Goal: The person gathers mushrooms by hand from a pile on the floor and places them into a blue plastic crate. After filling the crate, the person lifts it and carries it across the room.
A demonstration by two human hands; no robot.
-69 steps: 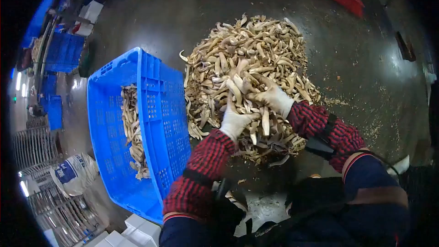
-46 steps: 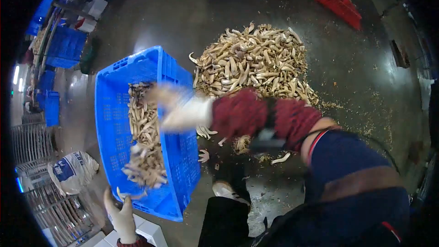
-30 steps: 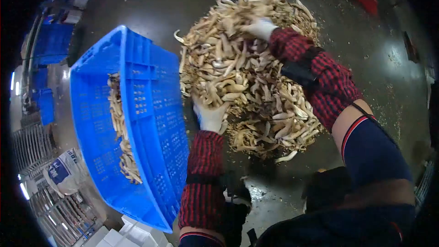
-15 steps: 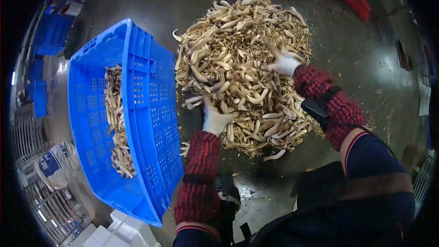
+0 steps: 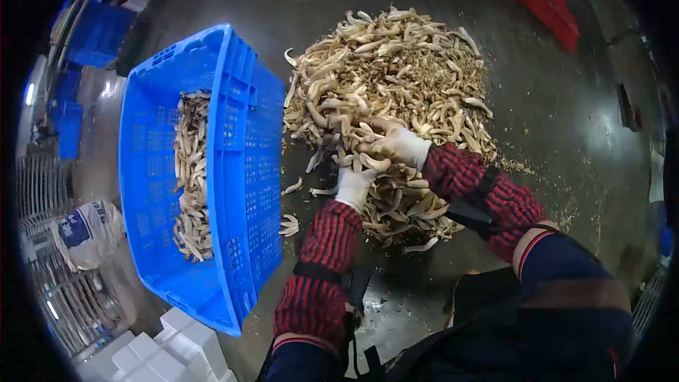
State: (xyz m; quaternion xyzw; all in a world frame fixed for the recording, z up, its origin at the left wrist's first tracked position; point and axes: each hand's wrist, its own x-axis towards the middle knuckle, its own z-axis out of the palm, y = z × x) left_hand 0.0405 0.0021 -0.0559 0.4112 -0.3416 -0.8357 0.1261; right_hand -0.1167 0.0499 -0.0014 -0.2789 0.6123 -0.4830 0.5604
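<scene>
A heap of long pale-brown mushrooms (image 5: pixel 396 49) lies on the floor, with crumbly bits mixed in. At its near left side my left hand (image 5: pixel 356 185), in a white glove, cups mushrooms from below, its fingertips hidden by them. My right hand (image 5: pixel 402 145), also gloved, curls over the same clump from the right. Between the two hands several mushrooms (image 5: pixel 371 163) are gathered. Left of the heap, a blue perforated crate (image 5: pixel 247 170) stands with a layer of mushrooms (image 5: pixel 191 177) inside.
White boxes (image 5: pixel 180 343) sit at the lower left, near a printed white sack (image 5: pixel 88 233) and metal racks (image 5: pixel 42 184). A red dustpan-like tool (image 5: pixel 544 10) lies at the upper right. Loose mushrooms (image 5: pixel 290 225) are scattered between crate and heap.
My right hand has swept left and toward me across the heap, meeting my left hand. My left hand has shifted slightly right; mushrooms are now bunched between both hands.
</scene>
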